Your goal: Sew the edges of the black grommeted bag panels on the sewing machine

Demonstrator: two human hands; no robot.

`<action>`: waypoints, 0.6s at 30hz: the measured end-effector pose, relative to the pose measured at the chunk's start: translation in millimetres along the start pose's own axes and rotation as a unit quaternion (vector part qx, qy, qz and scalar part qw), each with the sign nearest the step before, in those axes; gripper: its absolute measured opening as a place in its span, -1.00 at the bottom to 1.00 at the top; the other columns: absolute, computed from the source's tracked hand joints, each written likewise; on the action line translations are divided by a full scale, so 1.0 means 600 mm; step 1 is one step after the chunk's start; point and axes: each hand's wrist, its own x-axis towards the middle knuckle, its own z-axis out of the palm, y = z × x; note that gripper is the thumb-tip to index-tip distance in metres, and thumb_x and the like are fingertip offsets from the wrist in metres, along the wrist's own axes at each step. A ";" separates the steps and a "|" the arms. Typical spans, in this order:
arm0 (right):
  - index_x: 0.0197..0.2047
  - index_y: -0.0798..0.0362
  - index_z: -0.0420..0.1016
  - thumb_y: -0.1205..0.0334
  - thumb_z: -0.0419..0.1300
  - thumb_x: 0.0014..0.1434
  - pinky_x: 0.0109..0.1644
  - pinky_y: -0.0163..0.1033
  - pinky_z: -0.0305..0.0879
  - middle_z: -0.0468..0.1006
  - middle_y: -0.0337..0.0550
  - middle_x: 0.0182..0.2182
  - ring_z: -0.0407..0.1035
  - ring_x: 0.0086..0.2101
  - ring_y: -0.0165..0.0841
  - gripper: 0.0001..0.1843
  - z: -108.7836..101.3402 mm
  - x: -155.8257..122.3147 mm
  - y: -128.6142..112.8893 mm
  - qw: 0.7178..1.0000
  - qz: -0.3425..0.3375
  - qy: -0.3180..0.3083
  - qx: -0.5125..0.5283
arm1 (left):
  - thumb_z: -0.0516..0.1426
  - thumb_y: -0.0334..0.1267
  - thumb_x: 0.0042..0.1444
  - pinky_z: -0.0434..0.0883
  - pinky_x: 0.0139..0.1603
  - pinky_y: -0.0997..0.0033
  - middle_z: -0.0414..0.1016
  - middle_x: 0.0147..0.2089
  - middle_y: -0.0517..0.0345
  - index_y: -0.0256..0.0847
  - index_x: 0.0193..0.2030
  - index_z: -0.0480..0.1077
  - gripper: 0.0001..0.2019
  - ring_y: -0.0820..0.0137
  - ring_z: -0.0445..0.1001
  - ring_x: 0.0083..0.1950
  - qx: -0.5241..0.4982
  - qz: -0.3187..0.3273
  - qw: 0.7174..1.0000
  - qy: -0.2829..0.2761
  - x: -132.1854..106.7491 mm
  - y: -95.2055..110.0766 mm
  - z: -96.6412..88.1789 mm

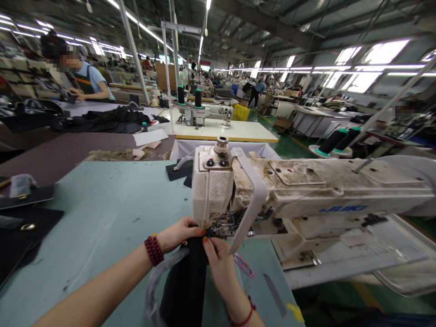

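Observation:
My left hand and my right hand pinch the top of a black fabric piece just under the presser foot of a white Juki sewing machine. The fingertips nearly meet there, hiding the needle area. A clear plastic sheet hangs beside the fabric, against my left forearm. Both hands are over a pale green sewing table. A small pink clip lies just right of my right hand.
Black panels with metal eyelets lie at the table's left edge. Beyond stand another sewing machine with black thread cones and a cutting table with black cloth. A co-worker handles something at the back left.

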 end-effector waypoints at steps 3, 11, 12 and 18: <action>-0.58 0.16 0.14 -0.08 -0.05 0.20 -0.49 -0.40 -0.18 0.07 -0.25 -0.61 -0.06 -0.53 -0.56 -0.49 -0.006 0.003 -0.002 1.000 0.009 -0.019 0.012 | 0.28 -0.06 -0.06 0.46 -0.10 0.32 0.67 -0.26 0.05 -0.29 -0.21 0.61 -0.64 0.23 0.57 -0.20 -0.017 0.007 1.000 0.017 -0.002 -0.010 0.005; -0.56 0.18 0.21 -0.11 -0.02 0.15 -0.48 -0.40 -0.15 0.10 -0.24 -0.59 -0.05 -0.51 -0.56 -0.50 -0.021 0.005 -0.007 0.997 0.042 -0.059 0.037 | 0.29 -0.11 -0.05 0.44 -0.17 0.43 0.66 -0.28 0.11 -0.26 -0.20 0.59 -0.69 0.33 0.55 -0.26 -0.071 0.027 0.995 0.067 -0.010 -0.020 0.027; -0.55 0.18 0.22 -0.12 -0.02 0.15 -0.47 -0.40 -0.15 0.10 -0.24 -0.59 -0.06 -0.51 -0.56 -0.49 -0.023 0.006 -0.007 0.996 0.046 -0.063 0.037 | 0.29 -0.11 -0.05 0.44 -0.17 0.43 0.66 -0.28 0.11 -0.26 -0.21 0.59 -0.70 0.33 0.55 -0.26 -0.076 0.028 0.994 0.071 -0.010 -0.019 0.030; -0.55 0.18 0.23 -0.15 -0.02 0.15 -0.47 -0.40 -0.15 0.13 -0.23 -0.59 -0.04 -0.51 -0.55 -0.47 -0.026 0.012 -0.003 0.997 0.050 -0.060 0.026 | 0.29 -0.17 -0.06 0.43 -0.20 0.43 0.64 -0.35 0.14 -0.27 -0.28 0.58 -0.76 0.34 0.52 -0.30 -0.091 0.018 0.991 0.093 -0.014 -0.006 0.034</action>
